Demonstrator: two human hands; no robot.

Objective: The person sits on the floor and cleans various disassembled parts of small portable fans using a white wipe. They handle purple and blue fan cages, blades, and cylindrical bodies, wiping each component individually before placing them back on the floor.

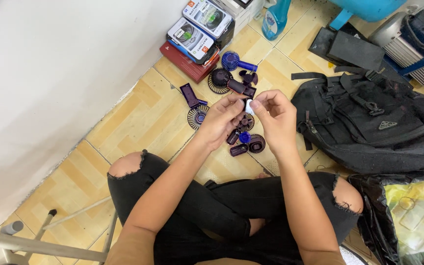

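I am looking down at two hands over a tiled floor [138, 118]. My left hand [220, 120] and my right hand [275, 117] are meeting in the middle, and together they are pinching one small white piece [249, 106]. The piece is sitting right between the fingertips of both hands, touching them. Each hand's grip is closing on that piece with thumb and fingers. I cannot tell what the piece is, because the fingers are hiding most of it.

Under and around the hands, little fan parts are lying on the floor. I am counting one whole blue hand fan [236, 62], one dark round grille [219, 80] beside it, and one more round grille [197, 117] just left of my left hand. One flat purple piece [191, 95] is lying between those two grilles. A bunch of small dark purple parts [245, 141] is sitting just below the hands; I cannot count them well.

Two boxes with pictures [201, 27] are resting on one red box [185, 61] by the white wall. One blue spray bottle [275, 18] is standing near them. One black backpack [374, 122] is lying to the right, near my right hand. My legs are crossing in black ripped trousers [222, 206].
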